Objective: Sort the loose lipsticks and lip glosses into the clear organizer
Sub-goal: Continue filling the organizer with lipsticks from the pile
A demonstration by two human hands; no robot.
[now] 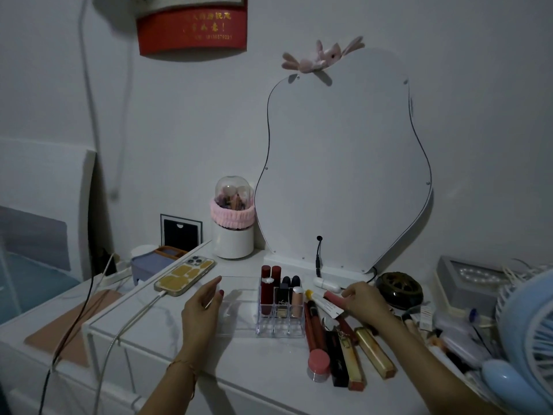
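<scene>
- On the white surface [209,369], centre: clear acrylic organizer [279,320] with a grid of small compartments. Dark red, black and beige lipstick tubes [281,290] stand upright in the rear cells; the front row looks unfilled.
- Left of the grid, a flat clear tray section [239,298], hard to make out against the surface.
- Left hand [203,304] rests at the tray's left edge, fingers straight and relaxed, holding nothing.
- Right hand [363,301] is just right of the organizer, fingers pinching a pink squeeze tube with white crimped end [335,301], held tilted above the loose pile.
- Loose pile right of the organizer, lying flat: long dark red lip gloss [314,327], black tube [336,357], gold-capped gloss [353,362], gold rectangular lipstick [375,351], small clear jar with pink lid [318,365]. Several touch or overlap.
- Phone in yellow-patterned clear case [185,277] lies left of the tray, white charging cable [131,319] plugged in.
- Behind: wavy-edged mirror [344,163] leaning on the wall, white domed brush holder with pink band [233,223].
- Far right: light blue handheld fan [526,324], cluttered small items beside it.
</scene>
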